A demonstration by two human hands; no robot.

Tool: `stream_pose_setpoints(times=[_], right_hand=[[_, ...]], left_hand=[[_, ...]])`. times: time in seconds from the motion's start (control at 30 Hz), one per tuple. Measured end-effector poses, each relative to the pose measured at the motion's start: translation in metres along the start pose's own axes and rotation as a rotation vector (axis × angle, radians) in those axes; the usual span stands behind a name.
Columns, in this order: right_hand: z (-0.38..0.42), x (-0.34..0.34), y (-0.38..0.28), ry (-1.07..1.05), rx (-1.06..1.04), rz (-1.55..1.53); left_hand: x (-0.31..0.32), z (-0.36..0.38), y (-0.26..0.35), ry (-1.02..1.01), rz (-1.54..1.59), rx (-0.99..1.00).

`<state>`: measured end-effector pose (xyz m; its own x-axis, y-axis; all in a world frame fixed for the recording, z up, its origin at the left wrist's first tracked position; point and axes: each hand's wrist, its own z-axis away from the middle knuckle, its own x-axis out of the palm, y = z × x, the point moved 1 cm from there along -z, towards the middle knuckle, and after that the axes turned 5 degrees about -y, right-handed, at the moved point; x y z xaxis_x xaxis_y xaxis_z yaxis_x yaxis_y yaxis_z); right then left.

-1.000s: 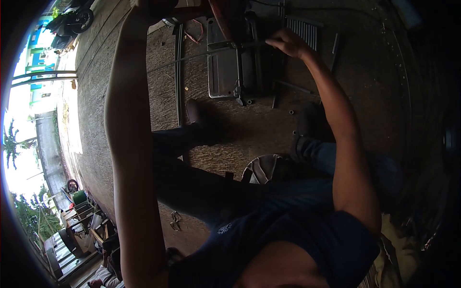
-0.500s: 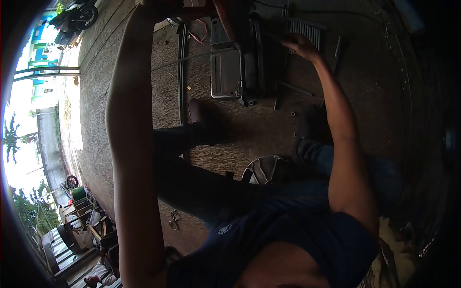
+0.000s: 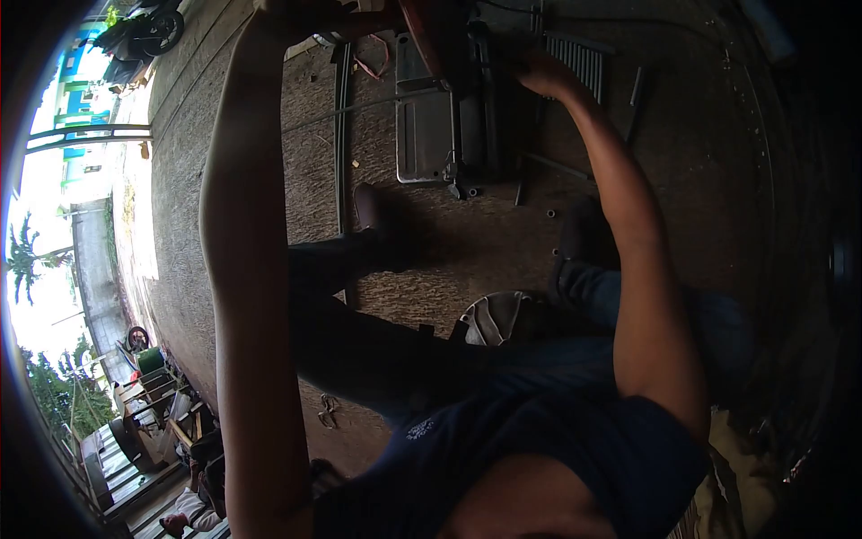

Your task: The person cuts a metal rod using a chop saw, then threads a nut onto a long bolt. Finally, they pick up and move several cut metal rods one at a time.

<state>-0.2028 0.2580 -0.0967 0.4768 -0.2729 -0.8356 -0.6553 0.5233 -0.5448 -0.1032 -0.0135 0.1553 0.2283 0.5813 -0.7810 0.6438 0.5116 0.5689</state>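
Note:
A cut-off saw stands on the floor in front of me, with a red guard (image 3: 422, 36) and a grey metal base (image 3: 422, 135). At the top edge, my left hand (image 3: 292, 11) is closed around the saw's red handle; the frame cuts part of it off. My right hand (image 3: 543, 74) reaches to the dark right side of the saw. Its fingertips fade into shadow there, so whatever they touch is hidden. Beyond that hand lies a row of cut metal bars (image 3: 579, 63).
Loose bar pieces (image 3: 557, 166) and small rings (image 3: 551, 214) lie near my right foot. A long metal rail (image 3: 340, 135) runs along the floor left of the saw. A round ribbed metal object (image 3: 494, 319) sits between my legs. A motorcycle (image 3: 148, 36) stands at far left.
My right hand has moved left and slightly up, closer to the saw's side. My left hand stays at the handle.

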Motion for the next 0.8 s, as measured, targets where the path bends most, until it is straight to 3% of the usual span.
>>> stream_pose_setpoints(times=[0.07, 0.1, 0.17, 0.2, 0.27, 0.3, 0.37, 0.4, 0.5, 0.57, 0.6, 0.67, 0.7, 0.77, 0.8], right_hand=[[-0.002, 0.007, -0.002, 0.049, -0.016, -0.019], [-0.002, 0.008, -0.003, 0.099, -0.031, -0.038], [-0.002, 0.006, -0.004, 0.084, -0.050, -0.006], [-0.002, 0.005, -0.005, 0.068, -0.068, 0.025], [-0.003, 0.006, -0.005, 0.065, -0.052, 0.018], [-0.004, 0.006, -0.004, 0.061, -0.036, 0.008], [-0.007, 0.013, -0.004, 0.168, -0.122, -0.019], [-0.007, 0.016, -0.003, 0.274, -0.209, -0.048], [0.000, 0.014, -0.009, 0.256, -0.175, -0.015], [0.004, 0.009, -0.015, 0.210, -0.117, -0.002], [0.005, 0.009, -0.016, 0.164, -0.060, 0.010], [0.003, 0.010, -0.015, 0.154, -0.059, 0.023], [0.002, 0.011, -0.013, 0.143, -0.058, 0.036], [0.003, 0.015, -0.013, 0.153, -0.036, 0.009], [0.004, 0.016, -0.014, 0.162, -0.013, -0.017]], left_hand=[[0.000, 0.004, -0.007, 0.038, 0.764, -0.341], [0.002, 0.002, 0.005, 0.038, 0.765, -0.341], [0.004, 0.002, 0.023, 0.207, 0.912, -0.579], [0.004, 0.003, 0.022, 0.207, 0.913, -0.578], [0.002, 0.005, 0.024, 0.250, 0.432, -0.656], [0.003, 0.004, 0.025, 0.249, 0.433, -0.656], [0.004, -0.001, 0.031, 0.022, -0.552, -0.292], [0.005, -0.003, 0.033, 0.023, -0.551, -0.292], [0.002, 0.001, 0.020, 0.012, -0.569, -0.143], [-0.011, 0.026, -0.033, 0.176, 0.209, -0.659], [-0.014, 0.034, -0.046, 0.176, 0.209, -0.659], [-0.013, 0.044, -0.059, 0.449, 1.295, -0.696], [-0.012, 0.043, -0.061, 0.449, 1.295, -0.696], [-0.009, 0.036, -0.059, 0.346, 0.718, -0.556], [-0.009, 0.035, -0.054, 0.346, 0.719, -0.557]])
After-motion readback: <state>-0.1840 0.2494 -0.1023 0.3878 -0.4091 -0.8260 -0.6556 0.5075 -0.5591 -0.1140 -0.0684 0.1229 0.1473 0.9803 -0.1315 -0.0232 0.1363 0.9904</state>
